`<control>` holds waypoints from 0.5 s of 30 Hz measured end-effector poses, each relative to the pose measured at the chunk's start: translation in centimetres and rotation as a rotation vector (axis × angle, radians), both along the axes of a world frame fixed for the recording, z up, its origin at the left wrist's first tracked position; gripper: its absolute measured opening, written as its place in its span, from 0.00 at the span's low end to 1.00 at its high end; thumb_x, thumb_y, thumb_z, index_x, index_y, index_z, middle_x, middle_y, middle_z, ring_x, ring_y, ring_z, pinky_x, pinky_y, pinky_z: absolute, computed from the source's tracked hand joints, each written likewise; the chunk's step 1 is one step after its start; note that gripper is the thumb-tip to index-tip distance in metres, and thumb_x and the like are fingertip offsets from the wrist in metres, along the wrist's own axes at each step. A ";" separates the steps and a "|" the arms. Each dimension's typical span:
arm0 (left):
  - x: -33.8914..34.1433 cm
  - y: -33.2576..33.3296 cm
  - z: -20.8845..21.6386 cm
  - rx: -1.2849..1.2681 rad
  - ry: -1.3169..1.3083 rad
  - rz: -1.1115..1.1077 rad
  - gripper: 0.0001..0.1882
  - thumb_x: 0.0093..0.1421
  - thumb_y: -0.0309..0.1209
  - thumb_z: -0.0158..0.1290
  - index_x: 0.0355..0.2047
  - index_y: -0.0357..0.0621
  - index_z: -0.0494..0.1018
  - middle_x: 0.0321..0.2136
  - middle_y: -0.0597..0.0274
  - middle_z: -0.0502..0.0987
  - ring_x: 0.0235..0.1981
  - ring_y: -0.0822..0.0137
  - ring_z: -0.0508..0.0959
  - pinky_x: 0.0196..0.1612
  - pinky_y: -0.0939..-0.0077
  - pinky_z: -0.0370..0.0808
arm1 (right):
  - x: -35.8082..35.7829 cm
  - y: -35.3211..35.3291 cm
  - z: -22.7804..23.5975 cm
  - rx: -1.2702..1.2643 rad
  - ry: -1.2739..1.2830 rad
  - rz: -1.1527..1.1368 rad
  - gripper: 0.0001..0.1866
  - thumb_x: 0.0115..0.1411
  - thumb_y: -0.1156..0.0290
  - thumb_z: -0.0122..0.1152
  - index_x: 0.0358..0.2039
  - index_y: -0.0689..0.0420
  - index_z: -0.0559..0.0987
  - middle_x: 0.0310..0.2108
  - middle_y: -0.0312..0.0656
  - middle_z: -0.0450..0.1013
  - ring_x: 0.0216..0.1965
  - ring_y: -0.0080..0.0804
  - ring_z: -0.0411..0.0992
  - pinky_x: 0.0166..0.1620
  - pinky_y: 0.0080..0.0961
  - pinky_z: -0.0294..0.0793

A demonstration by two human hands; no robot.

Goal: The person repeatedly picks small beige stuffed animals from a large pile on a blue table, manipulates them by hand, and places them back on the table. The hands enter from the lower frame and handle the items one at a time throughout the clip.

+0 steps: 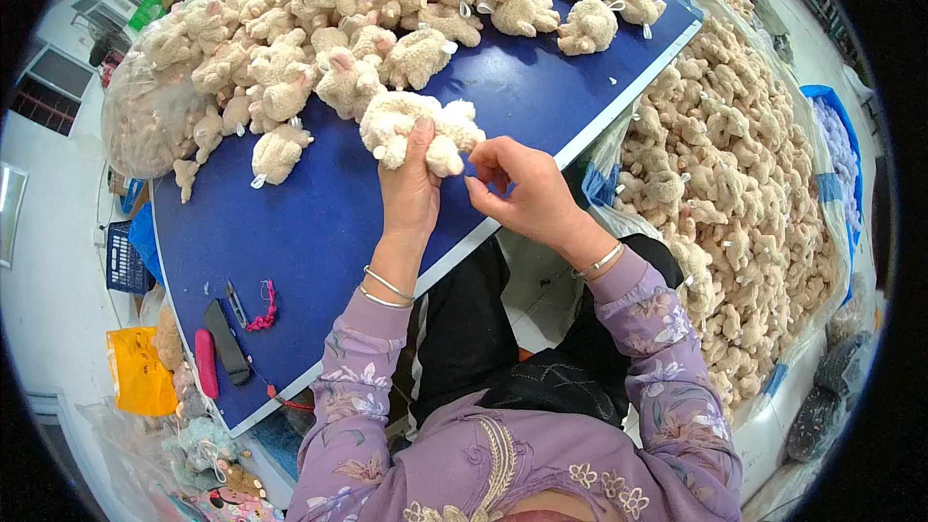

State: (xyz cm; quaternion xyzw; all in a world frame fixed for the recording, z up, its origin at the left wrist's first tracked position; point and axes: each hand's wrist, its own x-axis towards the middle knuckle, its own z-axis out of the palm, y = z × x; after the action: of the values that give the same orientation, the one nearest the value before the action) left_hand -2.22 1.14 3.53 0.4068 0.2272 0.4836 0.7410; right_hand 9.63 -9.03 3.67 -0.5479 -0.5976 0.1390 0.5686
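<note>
Plush toy (396,121) steadied above the blue surface (319,222)

It is grasped by the left hand (414,174), thumb uppermost, inside the near edge, apparently so that one side is presented to the right hand (522,179). There, fingers are curled inward; whether anything is pinched cannot be told.

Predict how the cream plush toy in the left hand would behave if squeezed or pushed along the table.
The plush toy is probably soft, judging by its thick fleecy pile. It looks light, since the left hand seems to support it alone. Its lumpy shape suggests it would drag rather than roll on the blue table.
</note>
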 end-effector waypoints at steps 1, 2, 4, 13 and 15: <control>-0.1 0.0 0.0 0.005 -0.003 0.008 0.19 0.62 0.33 0.57 0.50 0.38 0.66 0.41 0.62 0.73 0.38 0.72 0.77 0.35 0.78 0.77 | 0.1 -0.2 -0.1 -0.047 0.079 0.017 0.12 0.51 0.75 0.64 0.34 0.59 0.71 0.21 0.39 0.70 0.21 0.27 0.70 0.26 0.24 0.71; -0.1 -0.1 -0.1 0.010 -0.006 0.017 0.20 0.62 0.33 0.57 0.50 0.38 0.66 0.41 0.62 0.74 0.37 0.72 0.77 0.34 0.79 0.77 | 0.3 -0.3 -0.2 -0.080 0.225 0.034 0.10 0.55 0.76 0.61 0.36 0.60 0.70 0.23 0.36 0.70 0.22 0.21 0.68 0.26 0.19 0.68; -0.1 -0.3 -0.1 0.069 0.040 0.034 0.20 0.61 0.33 0.58 0.50 0.36 0.67 0.41 0.62 0.74 0.37 0.73 0.77 0.35 0.78 0.77 | 0.9 0.0 -0.1 -0.140 0.509 0.070 0.10 0.59 0.72 0.59 0.37 0.61 0.70 0.25 0.34 0.71 0.23 0.15 0.67 0.25 0.15 0.66; -1.0 -0.3 0.2 0.371 0.216 -0.311 0.32 0.52 0.33 0.66 0.55 0.42 0.65 0.47 0.62 0.71 0.49 0.71 0.70 0.50 0.74 0.70 | 5.0 0.2 -0.8 -0.020 0.786 0.115 0.07 0.63 0.69 0.56 0.39 0.58 0.73 0.33 0.35 0.74 0.30 0.19 0.72 0.32 0.16 0.74; -3.6 2.1 2.2 0.741 0.590 0.005 0.34 0.50 0.36 0.66 0.56 0.43 0.64 0.48 0.60 0.70 0.50 0.66 0.70 0.51 0.70 0.69 | 7.7 -0.9 2.1 0.373 1.069 0.170 0.16 0.67 0.58 0.48 0.47 0.55 0.72 0.42 0.41 0.74 0.34 0.26 0.72 0.40 0.27 0.75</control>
State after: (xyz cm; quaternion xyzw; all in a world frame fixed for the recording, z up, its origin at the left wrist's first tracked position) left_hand -5.85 3.22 5.73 0.7632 0.2414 0.3977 0.4484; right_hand 17.31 -9.89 5.73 -0.2420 -0.2834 0.3343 0.8656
